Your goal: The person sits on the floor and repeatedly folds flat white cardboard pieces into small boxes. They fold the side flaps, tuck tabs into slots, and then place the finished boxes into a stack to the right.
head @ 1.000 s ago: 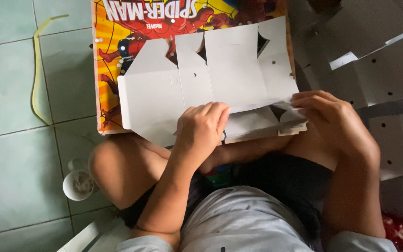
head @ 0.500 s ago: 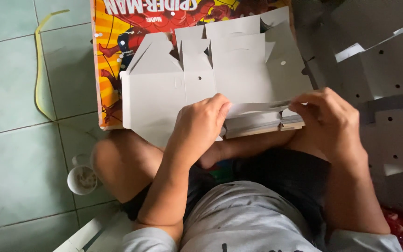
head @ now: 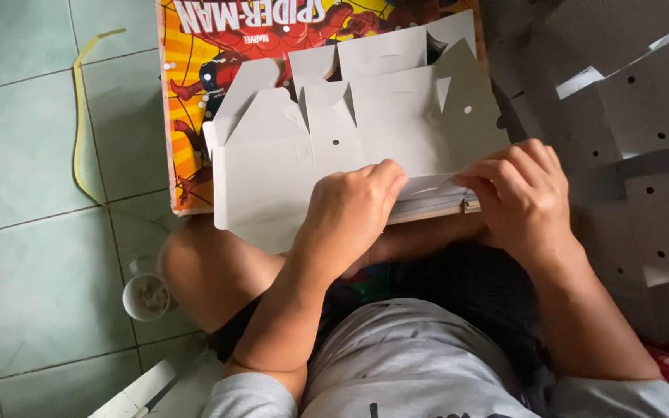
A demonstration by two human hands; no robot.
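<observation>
While your left hand (head: 350,209) pinches the flat grey carton blank (head: 327,147) at its near edge, your right hand (head: 520,197) grips the stack of blanks (head: 427,207) beneath its fingertips. Light, thin card, creases easily; hold near the fold lines.

Grey tee w/ short sleeves, dark shorts, bare forearms.
</observation>
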